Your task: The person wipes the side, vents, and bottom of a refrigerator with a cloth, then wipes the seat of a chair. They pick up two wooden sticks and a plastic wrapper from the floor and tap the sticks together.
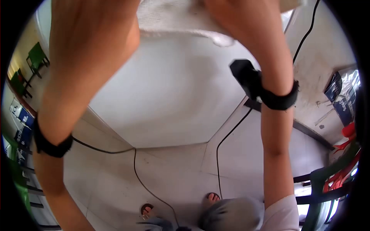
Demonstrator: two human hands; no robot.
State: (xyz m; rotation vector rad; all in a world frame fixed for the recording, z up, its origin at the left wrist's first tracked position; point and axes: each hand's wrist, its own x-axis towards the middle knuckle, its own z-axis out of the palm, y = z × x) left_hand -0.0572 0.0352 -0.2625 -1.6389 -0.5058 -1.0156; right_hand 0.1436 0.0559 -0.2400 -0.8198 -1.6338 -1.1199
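Observation:
A pale, woven cloth point(173, 17) with a thick, frayed-looking front edge lies at the top of the view, over a white surface point(165, 88). My left hand point(98, 23) reaches to the left end of this cloth, its fingers cut off by the upper frame edge. At the cloth's right part is my right hand point(243, 13), blurred, its fingers likewise out of sight. Black straps circle both forearms, a left strap point(52, 142) and a right strap point(279, 100). A black device point(244, 77) sits on the right strap.
Thin black cables point(144, 177) trail over the tiled floor point(111, 184) near my feet. Green chairs point(37, 57) stand at far left. A dark chair frame point(320, 181) with red material is at lower right. Printed packaging point(343, 96) lies by the right wall.

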